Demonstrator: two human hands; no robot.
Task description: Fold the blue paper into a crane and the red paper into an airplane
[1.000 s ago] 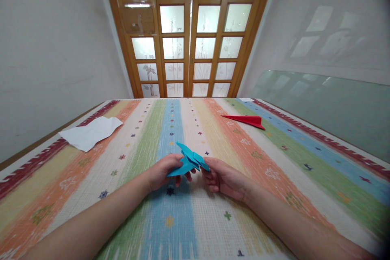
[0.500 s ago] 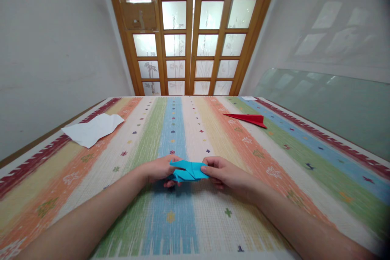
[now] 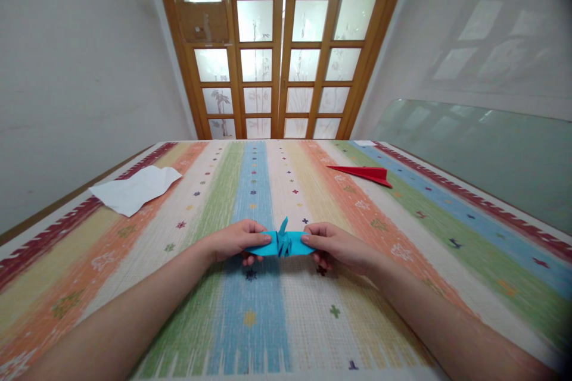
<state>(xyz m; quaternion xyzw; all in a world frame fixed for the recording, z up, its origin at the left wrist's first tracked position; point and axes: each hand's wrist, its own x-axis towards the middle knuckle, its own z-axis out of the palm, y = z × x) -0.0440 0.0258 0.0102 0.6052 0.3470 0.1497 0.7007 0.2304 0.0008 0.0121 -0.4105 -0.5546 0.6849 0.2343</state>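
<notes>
While pinching origami crane (image 3: 285, 244) by wings (image 3: 297, 244) with left hand (image 3: 240, 240) and right hand (image 3: 333, 241), lower centre, perhaps risking tear by overpulling.

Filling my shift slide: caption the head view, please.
Left hand and right hand pinch a blue folded paper by opposite ends over a striped tablecloth, a red paper plane beyond.

Left fingers (image 3: 264, 239) and right fingers (image 3: 311, 240) pinch opposite ends of blue folded paper (image 3: 283, 244) above striped cloth (image 3: 250, 342).
</notes>
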